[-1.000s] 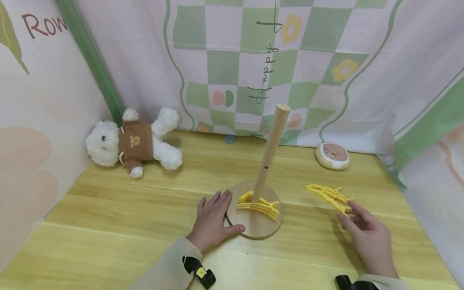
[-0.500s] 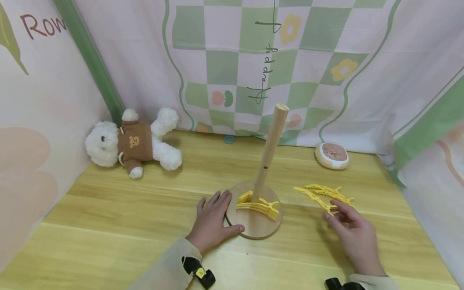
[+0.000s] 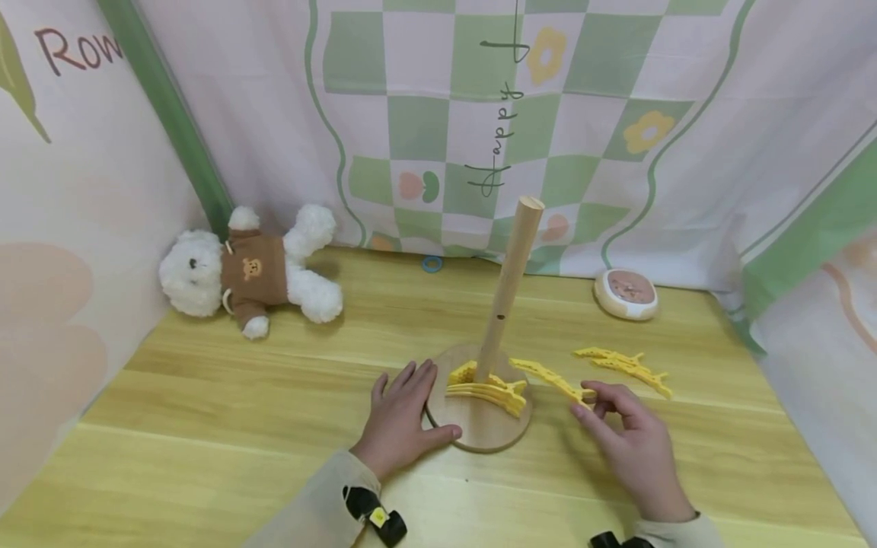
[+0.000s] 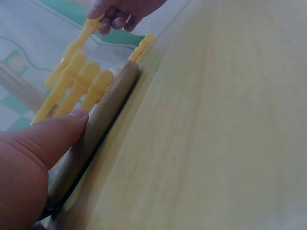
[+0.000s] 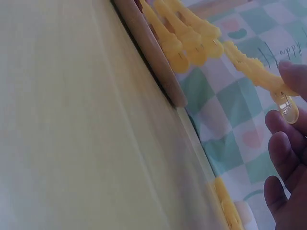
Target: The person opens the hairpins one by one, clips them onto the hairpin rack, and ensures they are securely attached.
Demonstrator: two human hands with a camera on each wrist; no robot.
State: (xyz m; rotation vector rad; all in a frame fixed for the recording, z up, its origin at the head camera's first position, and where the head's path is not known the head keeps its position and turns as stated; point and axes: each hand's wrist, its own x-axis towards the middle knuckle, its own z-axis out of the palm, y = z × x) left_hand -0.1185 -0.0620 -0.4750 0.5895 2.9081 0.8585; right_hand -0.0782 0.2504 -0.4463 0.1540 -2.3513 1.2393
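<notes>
In the head view, the right hand (image 3: 633, 449) pinches a yellow clip (image 3: 548, 375) by its near end between thumb and fingers, above the tabletop (image 3: 205, 434), its far end near the right rim of a round wooden base (image 3: 479, 434). The left hand (image 3: 397, 426) rests on the base's left rim, fingers straight and spread. More clips (image 3: 483, 391) sit there, near the foot of a wooden post (image 3: 510, 281); two loose clips (image 3: 633, 371) lie toward the tabletop's right edge.

In the left wrist view, the left thumb (image 4: 57, 139) lies against the base.

In the right wrist view, the held clip is raised, gripped at its rounded tail. It looks like light, stiff, smooth plastic that may slip or spring apart if squeezed; the tail seems the best hold.
</notes>
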